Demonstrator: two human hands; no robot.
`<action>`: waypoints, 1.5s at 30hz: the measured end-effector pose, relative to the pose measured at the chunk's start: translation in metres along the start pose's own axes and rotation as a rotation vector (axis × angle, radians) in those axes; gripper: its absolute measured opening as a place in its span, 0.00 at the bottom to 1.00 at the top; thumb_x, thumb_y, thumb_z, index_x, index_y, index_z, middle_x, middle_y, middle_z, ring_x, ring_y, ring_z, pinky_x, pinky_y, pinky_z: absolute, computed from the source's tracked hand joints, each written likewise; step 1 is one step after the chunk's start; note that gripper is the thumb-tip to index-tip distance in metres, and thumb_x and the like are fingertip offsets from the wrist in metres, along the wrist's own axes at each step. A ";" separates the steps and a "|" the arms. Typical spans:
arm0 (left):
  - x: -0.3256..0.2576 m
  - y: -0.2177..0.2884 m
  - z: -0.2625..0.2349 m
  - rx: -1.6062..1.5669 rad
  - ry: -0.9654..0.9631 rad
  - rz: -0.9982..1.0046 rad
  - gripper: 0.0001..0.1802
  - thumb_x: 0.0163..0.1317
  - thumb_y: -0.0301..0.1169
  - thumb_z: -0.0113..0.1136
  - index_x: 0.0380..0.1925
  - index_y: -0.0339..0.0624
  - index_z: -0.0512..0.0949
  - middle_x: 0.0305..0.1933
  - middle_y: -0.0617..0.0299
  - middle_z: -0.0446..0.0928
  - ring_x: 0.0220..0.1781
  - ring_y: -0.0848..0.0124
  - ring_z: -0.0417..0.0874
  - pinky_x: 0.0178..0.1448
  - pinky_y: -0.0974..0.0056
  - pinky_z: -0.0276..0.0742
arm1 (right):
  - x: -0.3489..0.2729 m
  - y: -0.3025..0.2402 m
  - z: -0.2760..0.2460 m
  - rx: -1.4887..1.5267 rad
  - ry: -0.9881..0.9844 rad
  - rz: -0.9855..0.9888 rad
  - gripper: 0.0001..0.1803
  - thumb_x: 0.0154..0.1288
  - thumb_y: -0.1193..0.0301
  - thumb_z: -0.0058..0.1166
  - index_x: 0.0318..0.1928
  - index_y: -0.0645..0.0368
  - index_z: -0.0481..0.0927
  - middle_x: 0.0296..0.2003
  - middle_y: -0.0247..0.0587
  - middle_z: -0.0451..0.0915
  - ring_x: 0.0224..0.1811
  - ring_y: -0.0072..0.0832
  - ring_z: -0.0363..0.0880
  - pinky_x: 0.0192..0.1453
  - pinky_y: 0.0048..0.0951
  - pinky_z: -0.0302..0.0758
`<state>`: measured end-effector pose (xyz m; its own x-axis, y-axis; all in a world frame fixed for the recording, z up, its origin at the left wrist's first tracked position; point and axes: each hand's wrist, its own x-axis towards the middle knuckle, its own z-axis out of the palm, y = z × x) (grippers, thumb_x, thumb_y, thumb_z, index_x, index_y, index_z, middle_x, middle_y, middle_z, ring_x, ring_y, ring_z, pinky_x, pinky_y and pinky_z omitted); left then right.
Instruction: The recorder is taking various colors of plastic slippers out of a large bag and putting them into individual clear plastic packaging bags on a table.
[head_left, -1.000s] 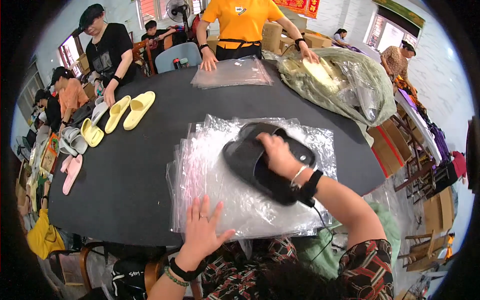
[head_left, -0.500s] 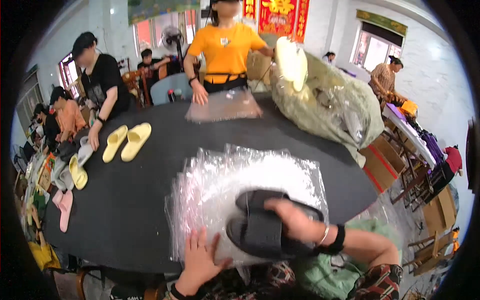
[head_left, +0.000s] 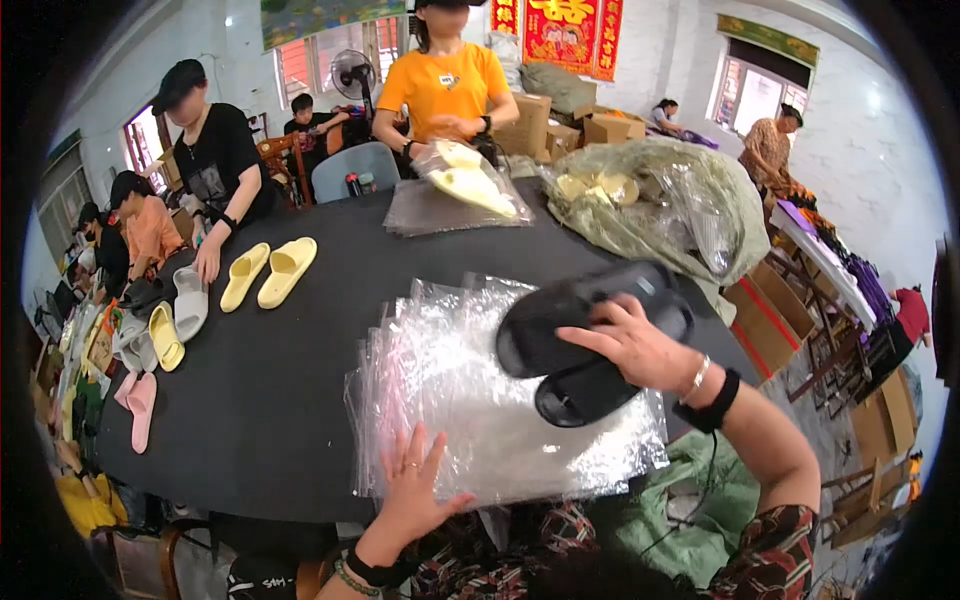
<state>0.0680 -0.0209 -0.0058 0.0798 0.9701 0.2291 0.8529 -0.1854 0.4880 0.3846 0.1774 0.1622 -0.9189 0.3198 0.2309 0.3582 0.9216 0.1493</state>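
A pair of black slide slippers (head_left: 545,315) is held together in my right hand (head_left: 640,348), its fingers wrapped round the straps. The pair is tilted above the right side of a fanned stack of clear plastic bags (head_left: 470,400). At the near left corner of that stack, my left hand (head_left: 418,490) lies flat with spread fingers and holds nothing. The bags rest on the black tabletop in front of me.
Across the table, a person in an orange top stands behind pale yellow slippers (head_left: 470,185) in a clear bag. A large green sack (head_left: 660,215) slumps at the far right. To the left sit a yellow slipper pair (head_left: 286,275) and grey slippers (head_left: 190,303) near another person's hand.
My right hand has lifted the black slippers off the bags, up and to the right, and turned them. Across the table, the yellow slippers have come down onto the bags there.
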 end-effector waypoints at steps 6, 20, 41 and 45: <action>-0.010 0.015 -0.049 0.202 0.176 0.039 0.25 0.62 0.44 0.62 0.54 0.42 0.77 0.66 0.48 0.69 0.73 0.44 0.59 0.74 0.32 0.39 | 0.085 -0.037 -0.011 -0.280 0.165 -0.546 0.35 0.66 0.69 0.43 0.73 0.31 0.57 0.47 0.26 0.79 0.64 0.35 0.67 0.69 0.45 0.61; 0.073 -0.015 -0.078 0.115 -0.083 -0.136 0.36 0.54 0.37 0.70 0.61 0.35 0.66 0.54 0.39 0.74 0.57 0.43 0.74 0.60 0.51 0.70 | -0.067 -0.077 0.097 0.188 -0.363 0.302 0.46 0.61 0.38 0.52 0.72 0.51 0.60 0.72 0.55 0.54 0.73 0.65 0.50 0.69 0.64 0.57; 0.086 -0.087 -0.190 0.114 -0.101 -0.221 0.32 0.49 0.48 0.72 0.46 0.33 0.80 0.40 0.42 0.82 0.45 0.50 0.83 0.47 0.53 0.77 | -0.089 -0.099 0.143 0.234 -0.360 0.328 0.50 0.63 0.46 0.56 0.76 0.56 0.49 0.76 0.59 0.41 0.77 0.65 0.36 0.70 0.70 0.48; 0.061 -0.157 -0.289 0.289 0.132 -0.531 0.32 0.45 0.49 0.73 0.42 0.32 0.81 0.42 0.42 0.82 0.46 0.50 0.83 0.50 0.55 0.78 | -0.087 -0.097 0.144 0.241 -0.363 0.332 0.51 0.61 0.47 0.59 0.75 0.56 0.49 0.76 0.59 0.40 0.76 0.65 0.36 0.69 0.71 0.48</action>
<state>-0.2101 0.0221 0.1748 -0.4428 0.8873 0.1294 0.8655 0.3852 0.3201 0.4061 0.0919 -0.0104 -0.7759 0.6183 -0.1251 0.6303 0.7686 -0.1100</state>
